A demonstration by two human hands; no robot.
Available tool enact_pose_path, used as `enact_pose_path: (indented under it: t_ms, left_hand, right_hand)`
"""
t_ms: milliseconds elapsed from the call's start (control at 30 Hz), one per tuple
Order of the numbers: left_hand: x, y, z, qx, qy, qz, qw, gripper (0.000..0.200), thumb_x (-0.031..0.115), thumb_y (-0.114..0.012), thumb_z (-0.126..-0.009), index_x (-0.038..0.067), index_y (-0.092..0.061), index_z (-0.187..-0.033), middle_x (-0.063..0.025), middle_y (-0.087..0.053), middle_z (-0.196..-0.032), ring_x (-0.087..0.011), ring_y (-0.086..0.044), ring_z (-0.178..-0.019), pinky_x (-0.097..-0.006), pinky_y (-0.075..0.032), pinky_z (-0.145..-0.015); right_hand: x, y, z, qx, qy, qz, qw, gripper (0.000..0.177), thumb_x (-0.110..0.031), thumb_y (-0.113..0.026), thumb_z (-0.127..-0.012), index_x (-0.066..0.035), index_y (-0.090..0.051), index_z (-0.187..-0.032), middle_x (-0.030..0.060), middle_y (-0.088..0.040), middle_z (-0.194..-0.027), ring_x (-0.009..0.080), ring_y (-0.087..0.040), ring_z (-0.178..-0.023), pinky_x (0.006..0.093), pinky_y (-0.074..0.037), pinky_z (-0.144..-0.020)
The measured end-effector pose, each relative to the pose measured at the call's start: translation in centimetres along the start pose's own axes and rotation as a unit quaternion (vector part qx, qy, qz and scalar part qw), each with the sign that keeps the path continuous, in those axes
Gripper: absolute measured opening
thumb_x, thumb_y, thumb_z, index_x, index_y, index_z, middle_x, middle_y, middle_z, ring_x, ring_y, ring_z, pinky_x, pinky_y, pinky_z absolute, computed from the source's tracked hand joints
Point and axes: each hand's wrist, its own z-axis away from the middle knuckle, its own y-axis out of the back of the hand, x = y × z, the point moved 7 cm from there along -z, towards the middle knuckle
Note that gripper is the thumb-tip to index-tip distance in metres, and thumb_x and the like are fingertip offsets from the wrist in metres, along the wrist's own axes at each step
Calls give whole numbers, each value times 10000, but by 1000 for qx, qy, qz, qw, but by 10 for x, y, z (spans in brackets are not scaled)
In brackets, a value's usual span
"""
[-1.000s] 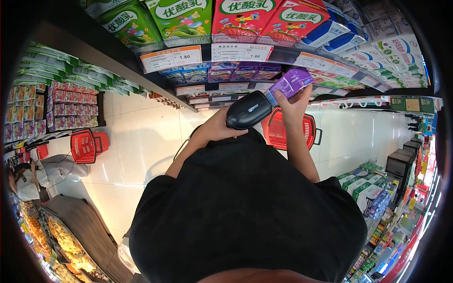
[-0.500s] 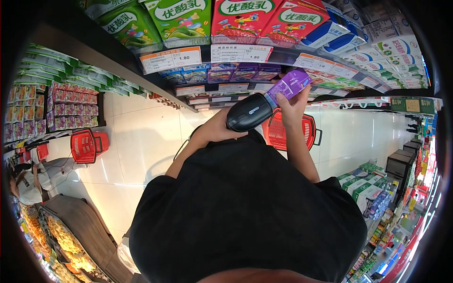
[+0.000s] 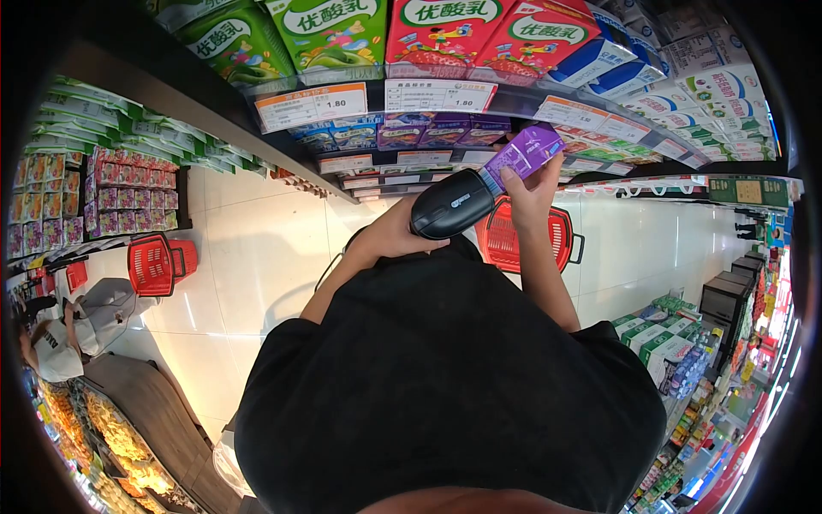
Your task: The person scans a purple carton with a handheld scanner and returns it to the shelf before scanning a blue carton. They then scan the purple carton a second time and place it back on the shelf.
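Observation:
My left hand is closed around the back of a black handheld barcode scanner. The scanner's front end points at a small purple drink carton and overlaps its lower end in this view. My right hand grips that carton, thumb on the near face and fingers behind it. Both hands are raised in front of my chest, just short of the shelf. Similar purple cartons stand on the shelf beyond, left of the held carton.
Green boxes and red boxes line the upper shelf above price tags. Below my right forearm is a red basket. Another red basket stands at left, near a person in a light top.
My hands, the scanner and the purple carton stay almost in place. At the left, the other person has shifted, and more of their grey clothing shows.

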Motion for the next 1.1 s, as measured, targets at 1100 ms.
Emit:
enact_pose_path:
  t_ms: [1100]
  left_hand:
    - [-12,0,2,-12,15,46,999,526,38,-738,-740,-1,-494,-1204,-58,-620,-855,-118,-603,-632,-254,-495,-539]
  right_hand:
    - [-15,-32,-34,66,112,158,979,668,65,-715,-734,-7,-284,-1238,145,-496,-1137,192,-565,-1006,313,-493,-850]
